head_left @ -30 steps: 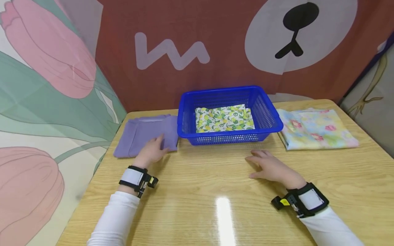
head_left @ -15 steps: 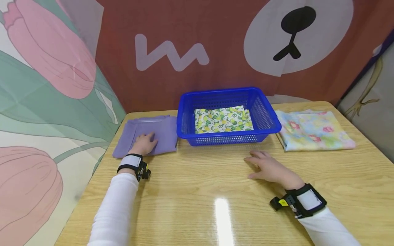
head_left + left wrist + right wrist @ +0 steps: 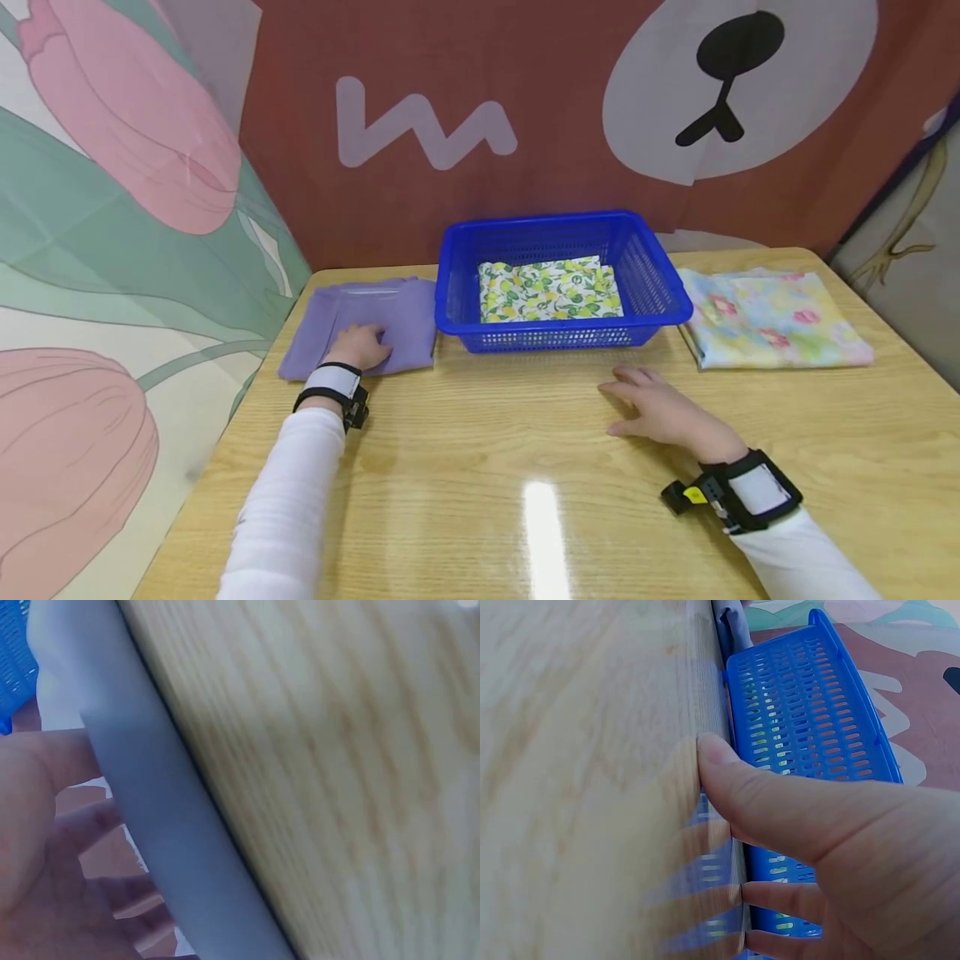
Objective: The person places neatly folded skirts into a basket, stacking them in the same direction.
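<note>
My left hand (image 3: 360,346) rests on top of a folded purple cloth (image 3: 408,321) at the back left of the table. In the left wrist view the spread thumb and fingers (image 3: 86,825) of that hand meet the upper face of the cloth (image 3: 157,787), whose thick fold lies along the wood. My right hand (image 3: 652,408) lies relaxed on the table before the blue basket (image 3: 555,337), holding nothing. From the right wrist its thumb (image 3: 739,776) and fingertips touch the tabletop, with the basket's slotted wall (image 3: 802,705) behind them.
Inside the basket lies a folded lemon-print cloth (image 3: 551,289). A folded pastel floral cloth (image 3: 780,321) sits to the basket's right. The wooden table (image 3: 465,467) backs onto a brown printed wall hanging (image 3: 420,200).
My left hand has shifted left and forward, from the purple cloth's front right part onto its middle. My right hand, the basket and the cloths keep their places.
</note>
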### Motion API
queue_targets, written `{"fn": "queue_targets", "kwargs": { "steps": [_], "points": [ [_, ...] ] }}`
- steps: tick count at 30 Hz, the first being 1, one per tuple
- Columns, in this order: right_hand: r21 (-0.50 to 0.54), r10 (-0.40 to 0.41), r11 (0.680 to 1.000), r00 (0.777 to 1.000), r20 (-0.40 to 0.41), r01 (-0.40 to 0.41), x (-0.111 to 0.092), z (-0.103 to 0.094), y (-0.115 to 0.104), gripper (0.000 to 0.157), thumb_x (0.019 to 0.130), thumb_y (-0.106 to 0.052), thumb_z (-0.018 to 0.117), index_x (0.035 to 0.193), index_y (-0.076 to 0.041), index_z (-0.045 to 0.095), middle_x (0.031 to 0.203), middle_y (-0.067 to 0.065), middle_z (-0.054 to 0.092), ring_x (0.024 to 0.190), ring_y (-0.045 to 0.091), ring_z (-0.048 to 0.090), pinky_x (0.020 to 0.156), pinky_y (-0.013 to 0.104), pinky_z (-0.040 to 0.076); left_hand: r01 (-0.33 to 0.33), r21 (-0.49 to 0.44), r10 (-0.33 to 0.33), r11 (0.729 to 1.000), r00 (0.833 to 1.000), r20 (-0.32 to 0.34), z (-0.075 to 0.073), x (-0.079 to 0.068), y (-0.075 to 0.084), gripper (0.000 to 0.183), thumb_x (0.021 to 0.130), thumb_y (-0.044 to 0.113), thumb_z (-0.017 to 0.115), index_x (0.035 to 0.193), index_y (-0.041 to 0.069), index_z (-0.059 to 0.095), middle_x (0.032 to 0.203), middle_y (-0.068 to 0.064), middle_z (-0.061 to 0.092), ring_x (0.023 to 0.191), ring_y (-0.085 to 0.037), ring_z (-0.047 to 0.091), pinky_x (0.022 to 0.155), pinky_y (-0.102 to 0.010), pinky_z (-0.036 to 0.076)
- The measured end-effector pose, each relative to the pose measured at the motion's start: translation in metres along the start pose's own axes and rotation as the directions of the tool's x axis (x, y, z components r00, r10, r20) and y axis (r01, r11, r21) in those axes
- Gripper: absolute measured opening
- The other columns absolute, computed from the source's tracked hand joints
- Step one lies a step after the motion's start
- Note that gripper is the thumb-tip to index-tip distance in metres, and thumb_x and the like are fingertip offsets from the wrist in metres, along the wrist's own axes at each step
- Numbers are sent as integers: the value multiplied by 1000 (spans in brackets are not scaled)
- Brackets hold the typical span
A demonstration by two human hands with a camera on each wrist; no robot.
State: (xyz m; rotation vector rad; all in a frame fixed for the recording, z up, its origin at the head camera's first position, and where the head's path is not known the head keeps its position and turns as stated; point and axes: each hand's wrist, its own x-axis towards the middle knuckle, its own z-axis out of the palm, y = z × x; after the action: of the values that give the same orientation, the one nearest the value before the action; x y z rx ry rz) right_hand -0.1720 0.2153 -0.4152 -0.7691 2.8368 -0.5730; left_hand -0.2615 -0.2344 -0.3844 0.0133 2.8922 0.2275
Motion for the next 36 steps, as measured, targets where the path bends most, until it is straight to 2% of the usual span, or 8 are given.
{"fn": "queue_targets", "kwargs": {
  "steps": [6, 14, 20, 23, 26, 30, 33, 36],
  "points": [
    [7, 3, 1000, 1000, -2, -3, 0, 2, 2, 61, 83, -33, 77, 133, -2, 59, 143, 34, 44, 132, 58, 36, 104, 68, 38, -30, -14, 30, 999, 1000, 1, -2, -9, 1, 58, 97, 29, 51, 145, -2, 45, 146, -35, 42, 138, -57, 31, 114, -63, 30],
    [-5, -5, 1000, 1000, -7, 5, 0, 1, 2, 62, 83, -33, 77, 133, -1, 59, 143, 34, 45, 132, 58, 37, 105, 68, 38, -43, 16, 44, 999, 998, -44, 4, -34, 6, 57, 91, 30, 63, 138, -1, 53, 136, -33, 54, 129, -56, 44, 106, -63, 40],
    [0, -10, 1000, 1000, -11, 10, 0, 1, 2, 62, 83, -32, 77, 133, -1, 59, 142, 34, 45, 132, 58, 36, 105, 68, 37, -18, 25, 18, 1000, 1000, -14, 3, -55, 9, 48, 84, 33, 76, 119, 3, 63, 119, -24, 66, 109, -43, 62, 87, -59, 51],
    [4, -12, 1000, 1000, -8, 12, -1, 1, 1, 62, 83, -32, 77, 133, 0, 59, 142, 35, 45, 131, 58, 36, 105, 68, 37, -32, 62, 31, 998, 999, 13, 7, -67, 9, 46, 82, 35, 79, 113, 5, 64, 115, -25, 64, 104, -44, 63, 83, -60, 52],
    [7, -7, 1000, 1000, -2, 7, -1, 1, 1, 62, 83, -32, 77, 133, 0, 59, 142, 34, 45, 131, 58, 36, 104, 68, 37, -58, 96, 57, 994, 998, 14, 13, -80, 10, 55, 80, 35, 81, 121, 4, 61, 117, -30, 60, 103, -50, 62, 80, -62, 52],
    [4, -1, 1000, 1000, 3, 1, 0, 1, 2, 62, 83, -32, 77, 134, 0, 59, 143, 34, 44, 132, 58, 35, 105, 68, 37, -64, 97, 63, 993, 998, 18, 16, -91, 10, 82, 76, 37, 84, 144, 7, 47, 127, -39, 51, 107, -59, 57, 81, -67, 51],
    [7, 1, 1000, 1000, 4, -1, 0, 0, 3, 63, 83, -32, 77, 134, -1, 58, 143, 34, 44, 132, 57, 35, 105, 68, 37, -40, 91, 34, 995, 997, 63, 13, -91, 11, 97, 74, 40, 85, 152, 11, 36, 136, -43, 41, 117, -62, 48, 88, -68, 48],
    [18, 1, 1000, 1000, 5, -2, 0, 1, 3, 62, 84, -32, 77, 134, -1, 59, 143, 34, 44, 132, 57, 35, 105, 68, 37, -43, 83, 34, 996, 994, 106, 9, -86, 8, 102, 72, 42, 86, 154, 12, 34, 143, -42, 32, 129, -62, 36, 95, -71, 43]
  ]
}}
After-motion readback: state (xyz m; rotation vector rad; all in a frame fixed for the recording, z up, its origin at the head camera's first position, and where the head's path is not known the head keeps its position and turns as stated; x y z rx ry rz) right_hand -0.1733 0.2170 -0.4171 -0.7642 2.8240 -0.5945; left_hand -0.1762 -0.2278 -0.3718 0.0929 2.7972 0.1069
